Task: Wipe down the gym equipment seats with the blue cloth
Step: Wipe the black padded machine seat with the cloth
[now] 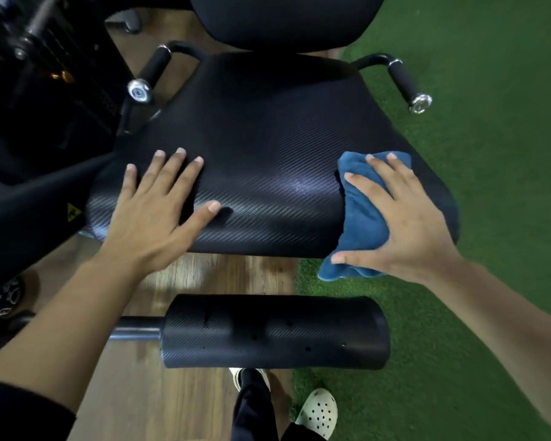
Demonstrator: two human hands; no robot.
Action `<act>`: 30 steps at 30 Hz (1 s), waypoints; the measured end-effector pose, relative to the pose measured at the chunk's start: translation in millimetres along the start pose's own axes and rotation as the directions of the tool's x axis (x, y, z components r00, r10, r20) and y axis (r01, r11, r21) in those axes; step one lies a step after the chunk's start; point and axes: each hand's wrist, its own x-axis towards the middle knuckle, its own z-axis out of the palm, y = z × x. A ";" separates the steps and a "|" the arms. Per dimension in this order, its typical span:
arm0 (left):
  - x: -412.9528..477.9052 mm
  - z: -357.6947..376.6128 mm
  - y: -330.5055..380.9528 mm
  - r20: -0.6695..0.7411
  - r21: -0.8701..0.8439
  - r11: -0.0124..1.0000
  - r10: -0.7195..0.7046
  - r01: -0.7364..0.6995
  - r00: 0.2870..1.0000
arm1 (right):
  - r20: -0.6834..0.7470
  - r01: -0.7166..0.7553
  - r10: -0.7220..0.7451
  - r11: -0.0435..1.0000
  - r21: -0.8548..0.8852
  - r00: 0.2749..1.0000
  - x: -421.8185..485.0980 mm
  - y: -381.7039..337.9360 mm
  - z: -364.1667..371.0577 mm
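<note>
A wide black textured seat pad (268,148) fills the middle of the view. My left hand (155,214) lies flat on its front left part, fingers spread and straight. A bunched blue cloth (360,224) sits on the seat's front right corner and hangs over the front edge. My right hand (404,224) presses on top of the cloth with spread fingers, and its thumb lies along the cloth's lower edge.
A black backrest (287,17) rises behind the seat. Two black side handles (155,71) (407,84) with chrome caps flank it. A black roller pad (274,332) on a bar lies below the seat. Dark machine frame stands left. Green turf lies right, wood floor below.
</note>
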 end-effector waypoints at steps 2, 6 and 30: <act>4.6 0.8 -2.9 -0.015 -0.009 1.000 -0.024 0.024 1.000 | 0.022 -0.032 0.031 0.999 0.013 0.999 17.5 -19.0 3.3; 23.2 -3.2 -14.0 -0.003 -0.013 0.991 -0.135 0.135 0.991 | 0.000 -0.086 0.086 0.996 0.015 0.996 53.7 -50.1 16.2; 155.0 2.1 -18.6 0.190 -0.078 0.992 -0.079 0.095 0.979 | 0.124 -0.390 0.376 0.912 0.126 0.918 109.3 -63.3 17.1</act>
